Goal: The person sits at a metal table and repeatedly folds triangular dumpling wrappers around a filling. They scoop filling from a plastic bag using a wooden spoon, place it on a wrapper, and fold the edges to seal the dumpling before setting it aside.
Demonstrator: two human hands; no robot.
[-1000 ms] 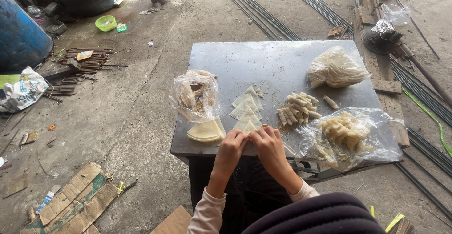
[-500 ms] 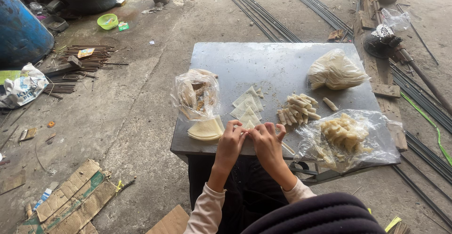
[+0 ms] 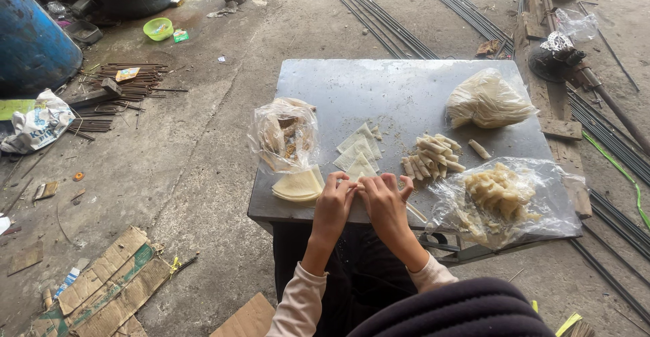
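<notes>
My hands, left hand (image 3: 334, 201) and right hand (image 3: 386, 200), are boxed in at the near edge of the metal table (image 3: 379, 83): wrapper stack (image 3: 298, 185) left, rolled pieces (image 3: 430, 156) and plastic bag (image 3: 504, 198) right, cut wrappers (image 3: 359, 149) ahead. Far half's wide open.

I see a grey steel counter (image 3: 406, 83) bearing pale cream wrappers (image 3: 359, 151) and beige rolls (image 3: 433, 155) in clear bags; beyond, a blue drum (image 3: 30, 39), a lime-green bowl (image 3: 158, 29), brown cardboard (image 3: 108, 286) on grey concrete floor (image 3: 203, 140).

blue barrel (image 3: 30, 39), green bowl (image 3: 158, 29), cardboard (image 3: 108, 286)
</notes>
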